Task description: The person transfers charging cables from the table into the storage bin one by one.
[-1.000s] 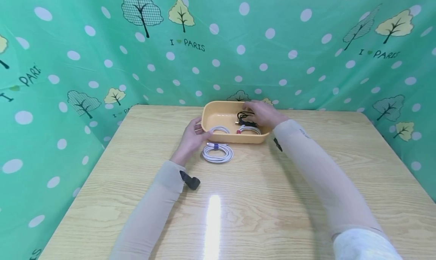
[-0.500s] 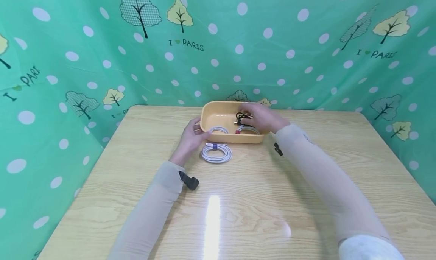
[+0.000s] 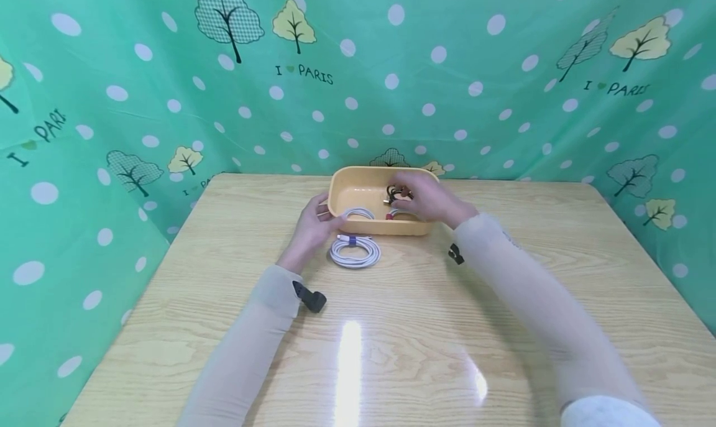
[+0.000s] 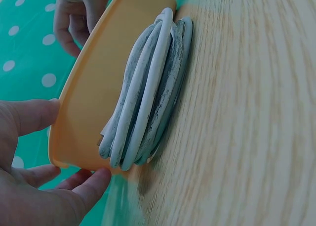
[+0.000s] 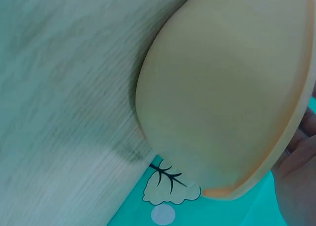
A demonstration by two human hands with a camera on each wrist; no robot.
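In the head view a yellow plastic box (image 3: 337, 191) stands near the table's far edge. My left hand (image 3: 312, 228) holds its left front corner, thumb at the rim and fingers against the end wall. My right hand (image 3: 427, 197) reaches into its right part over a coiled black cable (image 3: 391, 194). Its fingertips overlap that cable, and I cannot tell whether they pinch it. Inside also lie a coiled white cable (image 3: 358, 212) at left and one with a red tie (image 3: 389, 216), partly hidden by my right hand. The right wrist view shows mainly the box's outer wall (image 5: 222, 87).
A coiled white cable with a blue tie (image 3: 355, 253) lies on the wooden table (image 3: 419, 327), just in front of the box. The same coil (image 4: 143, 92) fills the middle of the left wrist view. A green dotted curtain (image 3: 358, 116) hangs right behind the table.
My right hand has shifted slightly left and forward inside the box, covering more of the black and red-tied cables. My left hand keeps its place at the corner.
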